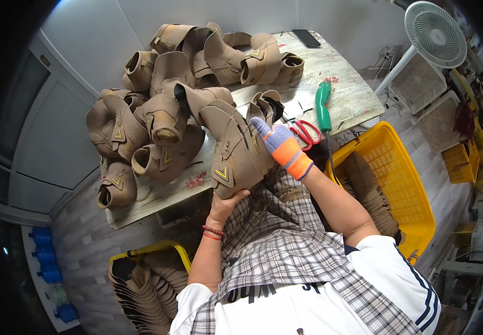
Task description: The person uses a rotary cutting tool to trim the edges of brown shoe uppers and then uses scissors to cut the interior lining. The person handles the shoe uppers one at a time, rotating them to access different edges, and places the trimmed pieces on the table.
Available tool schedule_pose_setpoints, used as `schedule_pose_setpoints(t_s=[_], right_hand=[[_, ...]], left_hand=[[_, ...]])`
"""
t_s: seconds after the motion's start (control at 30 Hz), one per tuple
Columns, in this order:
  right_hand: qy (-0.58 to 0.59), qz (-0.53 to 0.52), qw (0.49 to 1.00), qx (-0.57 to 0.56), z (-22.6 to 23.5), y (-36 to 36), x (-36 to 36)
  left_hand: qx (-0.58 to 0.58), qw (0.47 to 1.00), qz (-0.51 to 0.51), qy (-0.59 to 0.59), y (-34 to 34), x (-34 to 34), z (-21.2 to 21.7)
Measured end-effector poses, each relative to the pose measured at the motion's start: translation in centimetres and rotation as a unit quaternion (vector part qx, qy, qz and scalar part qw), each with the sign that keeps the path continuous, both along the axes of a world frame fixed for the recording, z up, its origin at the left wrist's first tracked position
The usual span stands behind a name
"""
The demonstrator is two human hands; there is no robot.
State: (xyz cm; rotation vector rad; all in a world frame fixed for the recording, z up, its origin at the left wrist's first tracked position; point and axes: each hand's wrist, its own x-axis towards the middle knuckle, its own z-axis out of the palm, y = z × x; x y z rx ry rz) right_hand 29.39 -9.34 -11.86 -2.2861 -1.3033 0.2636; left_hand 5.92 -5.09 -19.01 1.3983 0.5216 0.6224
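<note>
A tan shoe upper [231, 146] with a yellow V-shaped emblem is held up at the table's near edge. My bare left hand [227, 207], with red bands at the wrist, grips its lower end from below. On my right hand [279, 145] is a blue and orange glove. That hand is closed on the upper's right side, near an open strap [268, 105]; part of its fingers is hidden. Red-handled scissors [307, 135] lie just right of the glove. Beyond them rests a green corded handheld tool [323, 106].
Many similar uppers [169, 72] are piled on the worn table [347, 72], which also bears a black phone [307, 38]. Yellow baskets of stacked uppers stand on the floor, one to the right [412, 184] and one lower left [182, 254]. A white fan [436, 34] stands behind.
</note>
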Motion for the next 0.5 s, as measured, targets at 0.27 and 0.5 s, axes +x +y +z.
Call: schedule_pose_setpoints(t_s=[0.27,0.5], right_hand=[[-0.073,0.072,0.987,-0.123,-1.8,1.5,0.1],[0.048,-0.031,0.984,-0.167,-1.2,4.4,0.5]], left_hand=[[-0.044,0.998,0.053,-0.008,-0.6,0.3,-0.1],[-0.071,0.994,0.056,-0.064,0.9,1.7,0.6]])
